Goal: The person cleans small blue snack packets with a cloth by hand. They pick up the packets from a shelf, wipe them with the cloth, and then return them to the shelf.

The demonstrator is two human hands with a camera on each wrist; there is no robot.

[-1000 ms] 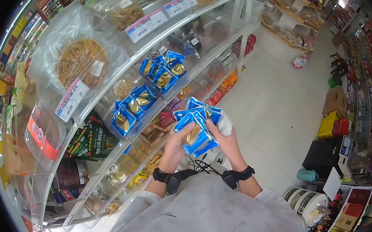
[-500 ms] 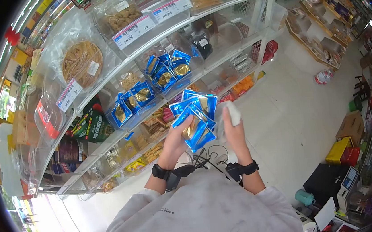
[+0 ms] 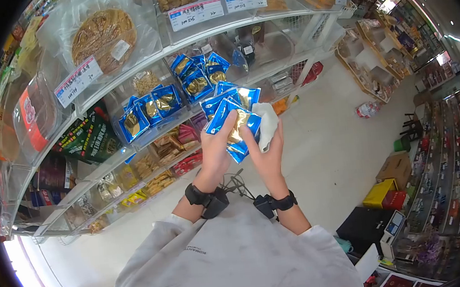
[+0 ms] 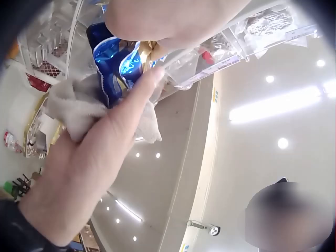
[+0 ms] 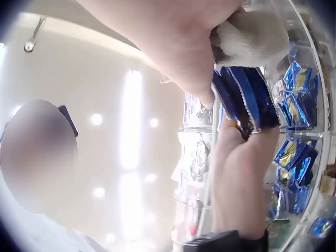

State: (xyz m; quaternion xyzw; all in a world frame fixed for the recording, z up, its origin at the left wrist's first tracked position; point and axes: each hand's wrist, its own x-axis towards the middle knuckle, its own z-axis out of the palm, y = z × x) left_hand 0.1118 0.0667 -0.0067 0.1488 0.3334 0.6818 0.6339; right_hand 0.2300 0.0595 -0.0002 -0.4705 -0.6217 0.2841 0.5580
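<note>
The left hand's (image 3: pixel 216 147) thumb lies across the front of a fan of blue packets (image 3: pixel 232 122) and its fingers curl behind, gripping them near their low edge. The right hand's (image 3: pixel 267 154) fingers close on a white cloth (image 3: pixel 267 122), bunched against the fan's right side, with one fingertip touching the front packet. The fan is held up in front of the chest, near the shelf (image 3: pixel 219 31).

The work in hand looks like wiping the packets. To do it well, I judge the left grip should sit low and firm so the fan does not slip. The cloth should pass flat over one packet face at a time. The foil is likely slick, so light strokes away from the thumb would suit.

More packets (image 3: pixel 154 107) of the same blue kind, each with a gold picture, stand in the shelf's clear bins. White price tags (image 3: pixel 195 14) with red and blue bands hang on the bin fronts. Their print is too small to read, as is the packets' own lettering and the small line on the grey sleeve (image 3: pixel 196 250).
</note>
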